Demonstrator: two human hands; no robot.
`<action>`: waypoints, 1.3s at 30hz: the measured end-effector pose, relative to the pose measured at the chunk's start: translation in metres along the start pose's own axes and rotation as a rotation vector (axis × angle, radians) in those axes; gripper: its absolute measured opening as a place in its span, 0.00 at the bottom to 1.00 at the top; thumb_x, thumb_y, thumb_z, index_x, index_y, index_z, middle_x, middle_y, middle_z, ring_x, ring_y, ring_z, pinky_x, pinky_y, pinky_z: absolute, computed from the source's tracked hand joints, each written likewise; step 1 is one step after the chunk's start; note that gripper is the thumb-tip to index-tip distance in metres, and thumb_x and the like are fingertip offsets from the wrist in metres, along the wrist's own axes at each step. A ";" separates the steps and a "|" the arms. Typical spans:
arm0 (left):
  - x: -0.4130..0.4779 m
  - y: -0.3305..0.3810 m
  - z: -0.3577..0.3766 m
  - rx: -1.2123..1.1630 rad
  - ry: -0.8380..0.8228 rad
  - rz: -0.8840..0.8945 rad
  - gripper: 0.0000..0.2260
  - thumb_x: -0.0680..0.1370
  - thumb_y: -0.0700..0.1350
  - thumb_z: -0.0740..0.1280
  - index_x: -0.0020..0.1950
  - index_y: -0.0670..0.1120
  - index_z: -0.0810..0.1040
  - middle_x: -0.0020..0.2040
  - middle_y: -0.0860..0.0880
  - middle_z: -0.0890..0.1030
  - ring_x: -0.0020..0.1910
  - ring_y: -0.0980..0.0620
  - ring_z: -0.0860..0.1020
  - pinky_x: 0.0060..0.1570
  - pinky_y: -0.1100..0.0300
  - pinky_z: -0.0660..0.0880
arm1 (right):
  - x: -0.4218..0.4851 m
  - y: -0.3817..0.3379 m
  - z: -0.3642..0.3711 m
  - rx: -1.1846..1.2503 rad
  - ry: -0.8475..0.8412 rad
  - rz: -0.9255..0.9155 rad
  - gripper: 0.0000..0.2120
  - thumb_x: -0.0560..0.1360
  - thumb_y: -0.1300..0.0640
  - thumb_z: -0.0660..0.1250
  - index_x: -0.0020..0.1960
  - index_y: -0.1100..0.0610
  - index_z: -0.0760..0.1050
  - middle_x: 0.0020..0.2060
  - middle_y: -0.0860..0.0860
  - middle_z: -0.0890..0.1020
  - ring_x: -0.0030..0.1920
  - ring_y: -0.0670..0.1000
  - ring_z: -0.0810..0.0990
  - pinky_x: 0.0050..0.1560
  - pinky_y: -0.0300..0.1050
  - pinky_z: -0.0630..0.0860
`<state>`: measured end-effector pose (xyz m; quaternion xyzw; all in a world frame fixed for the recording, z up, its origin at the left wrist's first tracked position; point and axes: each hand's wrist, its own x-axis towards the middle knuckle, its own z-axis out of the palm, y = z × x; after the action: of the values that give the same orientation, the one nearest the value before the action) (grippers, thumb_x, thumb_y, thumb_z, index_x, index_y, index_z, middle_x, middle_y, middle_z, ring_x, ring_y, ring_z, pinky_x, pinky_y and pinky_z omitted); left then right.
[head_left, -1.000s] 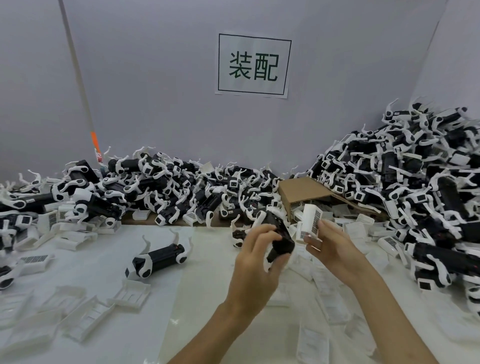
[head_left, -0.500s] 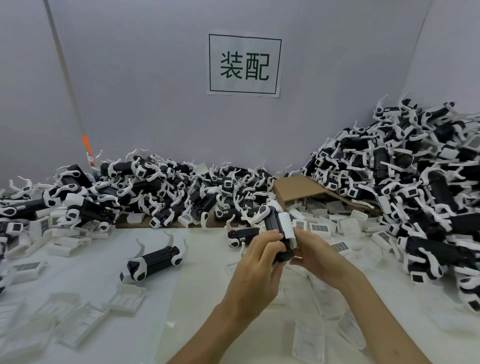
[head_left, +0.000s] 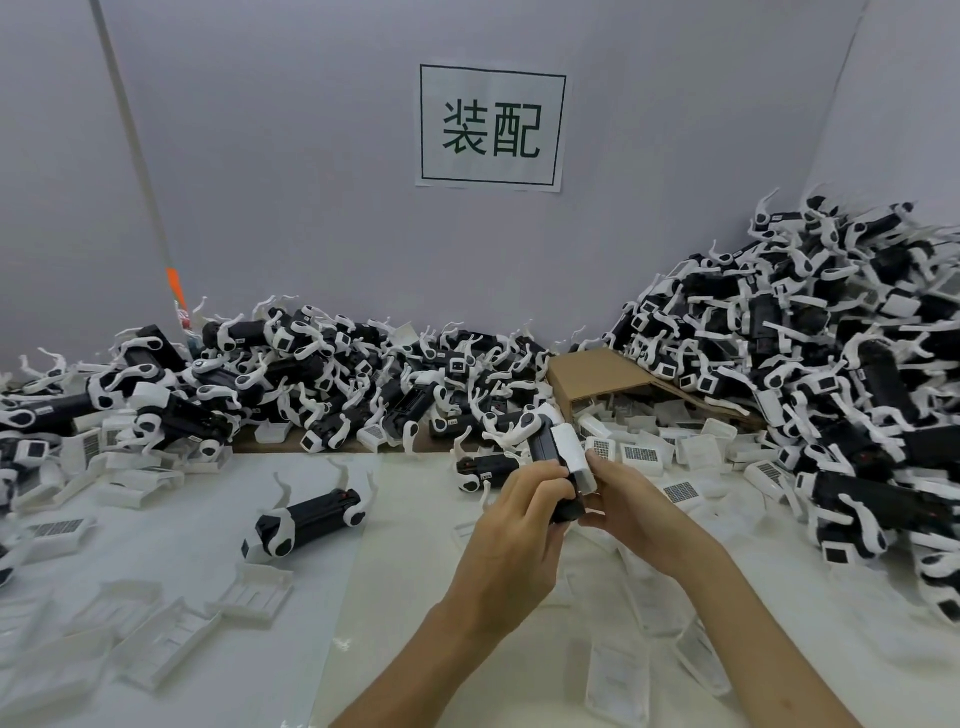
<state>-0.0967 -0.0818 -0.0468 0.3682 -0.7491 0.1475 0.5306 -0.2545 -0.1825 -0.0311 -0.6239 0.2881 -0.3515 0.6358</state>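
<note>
Gripping body (head_left: 543, 446) in left hand (head_left: 519, 530), pinching cover (head_left: 570, 451) against it with right hand (head_left: 641, 512); possibly risking a crooked, half-latched fit if tilted.

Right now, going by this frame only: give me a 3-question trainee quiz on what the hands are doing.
1. True or false: the left hand grips nothing.
2. Pick one. The white cover held by the right hand is: A) hanging free in the air; B) set against the black body; C) dropped and lying flat.
3. Fill in: behind the hands lies a brown cardboard ____.

Key
1. False: it grips the black body.
2. B.
3. box.
</note>
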 end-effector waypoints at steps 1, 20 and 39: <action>0.000 0.000 0.001 0.003 -0.012 0.004 0.18 0.74 0.32 0.73 0.57 0.45 0.70 0.61 0.50 0.71 0.60 0.51 0.74 0.63 0.70 0.68 | 0.000 0.001 0.001 -0.021 -0.002 0.001 0.30 0.78 0.40 0.62 0.64 0.66 0.74 0.49 0.58 0.79 0.49 0.56 0.77 0.56 0.54 0.71; -0.006 0.003 0.006 -0.048 0.030 -0.002 0.20 0.76 0.34 0.73 0.62 0.45 0.69 0.65 0.49 0.69 0.60 0.51 0.74 0.58 0.67 0.74 | -0.011 -0.011 0.007 0.092 -0.236 0.105 0.26 0.83 0.39 0.53 0.71 0.53 0.73 0.58 0.59 0.79 0.60 0.59 0.75 0.68 0.63 0.68; -0.004 -0.014 -0.001 -0.442 0.034 -0.664 0.16 0.80 0.62 0.57 0.67 0.61 0.68 0.46 0.55 0.83 0.41 0.50 0.83 0.40 0.44 0.81 | 0.003 0.003 0.080 -0.324 0.397 -0.446 0.08 0.78 0.47 0.69 0.56 0.46 0.77 0.47 0.42 0.85 0.47 0.45 0.85 0.43 0.39 0.81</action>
<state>-0.0858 -0.0894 -0.0523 0.4647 -0.5940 -0.1907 0.6283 -0.1877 -0.1376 -0.0297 -0.6838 0.3148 -0.5464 0.3672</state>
